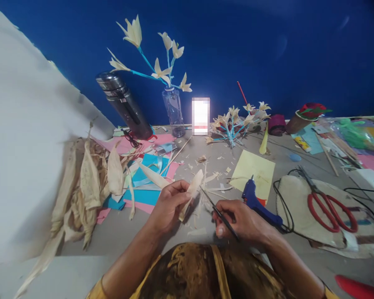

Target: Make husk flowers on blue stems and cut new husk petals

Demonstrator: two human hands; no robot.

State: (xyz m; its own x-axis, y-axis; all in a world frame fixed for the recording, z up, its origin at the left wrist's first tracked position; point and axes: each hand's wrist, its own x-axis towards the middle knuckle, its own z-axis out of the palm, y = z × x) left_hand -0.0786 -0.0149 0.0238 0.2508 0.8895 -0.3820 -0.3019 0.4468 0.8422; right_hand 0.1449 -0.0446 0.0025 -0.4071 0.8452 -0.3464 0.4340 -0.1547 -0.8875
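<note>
My left hand (173,202) is closed around a pale, petal-shaped piece of dried corn husk (195,182), pinched between thumb and fingers with its pointed end up. In my right hand (233,216) is a slim dark tool (212,203) with a narrow pointed tip, which comes close to the husk's right edge. Whether the two touch is unclear, and whether the tool is scissors or tweezers does not show. Husk shavings lie on the table under and beyond both hands. Another long husk strip (152,174) rests just past my left hand.
Dried husks (90,187) hang in a bunch at left. Behind stand a dark flask (129,110), a clear bottle (173,112) with husk flowers, and more flowers (232,131). A blue glue gun (258,201) with its cord and red-handled scissors (326,207) lie right, near yellow paper (255,166).
</note>
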